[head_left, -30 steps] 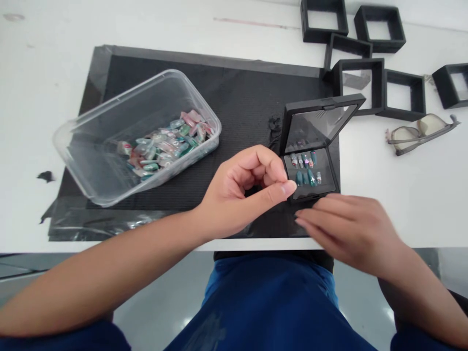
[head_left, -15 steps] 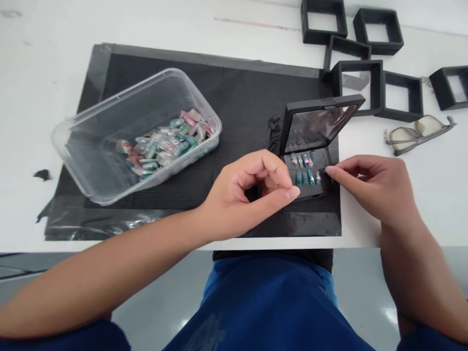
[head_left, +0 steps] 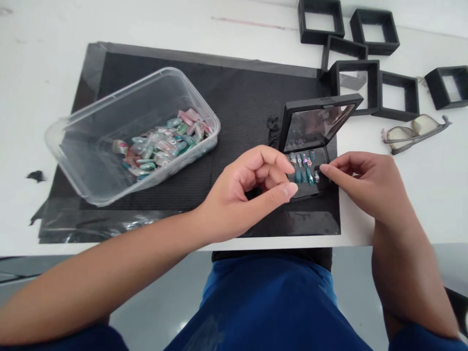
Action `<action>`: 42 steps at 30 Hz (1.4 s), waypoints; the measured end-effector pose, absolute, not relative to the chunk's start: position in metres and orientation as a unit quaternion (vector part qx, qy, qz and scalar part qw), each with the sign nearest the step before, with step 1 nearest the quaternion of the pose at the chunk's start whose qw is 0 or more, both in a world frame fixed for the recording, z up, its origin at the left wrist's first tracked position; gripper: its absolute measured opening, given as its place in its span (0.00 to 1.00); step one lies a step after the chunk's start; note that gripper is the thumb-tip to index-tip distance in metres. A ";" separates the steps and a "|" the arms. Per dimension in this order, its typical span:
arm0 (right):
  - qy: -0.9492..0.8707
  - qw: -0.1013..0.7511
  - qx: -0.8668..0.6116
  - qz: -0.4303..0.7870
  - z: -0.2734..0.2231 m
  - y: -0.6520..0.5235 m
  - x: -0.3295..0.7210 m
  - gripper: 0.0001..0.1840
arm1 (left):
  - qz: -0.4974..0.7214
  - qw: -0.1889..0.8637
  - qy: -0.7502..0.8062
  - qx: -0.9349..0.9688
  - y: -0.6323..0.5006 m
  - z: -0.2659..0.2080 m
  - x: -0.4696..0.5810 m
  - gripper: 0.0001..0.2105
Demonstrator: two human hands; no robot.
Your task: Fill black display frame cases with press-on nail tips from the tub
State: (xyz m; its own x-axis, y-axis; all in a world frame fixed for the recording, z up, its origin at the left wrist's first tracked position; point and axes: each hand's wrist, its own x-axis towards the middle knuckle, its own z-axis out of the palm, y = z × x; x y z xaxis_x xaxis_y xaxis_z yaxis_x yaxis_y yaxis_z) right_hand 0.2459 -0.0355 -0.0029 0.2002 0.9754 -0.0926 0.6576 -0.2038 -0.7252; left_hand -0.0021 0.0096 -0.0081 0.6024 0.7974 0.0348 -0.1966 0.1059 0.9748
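Observation:
A black display case (head_left: pixel 288 122) stands with its clear-windowed lid raised near the front right of the mat. Inside it, press-on nails (head_left: pixel 309 176) in teal and clear tones lie in two rows, several with small decorations. My left hand (head_left: pixel 252 192) is at the case's left front corner, its fingers loosely curled and thumb apart from the index finger, nothing visible between them. At the right edge of the case, close to the end nail of the front row, my right hand (head_left: pixel 365 180) has thumb and index finger together; whatever is between them is hidden.
A clear plastic tub (head_left: pixel 175 73) holding a pile of loose press-on nails sits on the black mat (head_left: pixel 241 97). Several black frames (head_left: pixel 398 95) stand at the back right, with a pair of glasses (head_left: pixel 417 131) before them. The table's front edge runs just below my hands.
My right hand has moved slightly left, over the case's right edge. My left thumb and index finger have parted a little. The whole view has shifted slightly.

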 end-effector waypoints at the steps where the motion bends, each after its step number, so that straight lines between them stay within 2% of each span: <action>1: -0.565 0.279 -0.725 0.279 -0.004 -0.036 0.245 0.15 | 0.354 0.699 0.266 0.561 0.009 -0.008 -0.003 0.11; 10: -0.559 0.276 -0.736 0.264 -0.007 -0.038 0.246 0.18 | 0.334 0.712 0.249 0.566 0.009 -0.007 -0.001 0.10; 17: -0.565 0.318 -0.719 0.250 -0.011 -0.047 0.247 0.13 | 0.344 0.686 0.256 0.588 0.010 -0.008 0.000 0.07; 21: -0.554 0.347 -0.717 0.242 -0.015 -0.047 0.253 0.14 | 0.386 0.616 0.266 0.633 0.009 -0.012 -0.003 0.05; 29: -0.584 0.324 -0.694 0.270 -0.018 -0.050 0.255 0.07 | 0.441 0.461 0.266 0.723 0.013 -0.019 -0.005 0.05; 35: -0.583 0.324 -0.669 0.328 -0.015 -0.050 0.260 0.10 | 0.464 0.380 0.291 0.745 0.015 -0.022 -0.005 0.05; 40: -0.577 0.334 -0.673 0.321 -0.014 -0.050 0.260 0.09 | 0.489 0.222 0.319 0.781 0.024 -0.029 -0.007 0.06; 42: -0.572 0.349 -0.681 0.296 -0.014 -0.049 0.258 0.09 | 0.488 0.188 0.325 0.788 0.028 -0.032 -0.007 0.08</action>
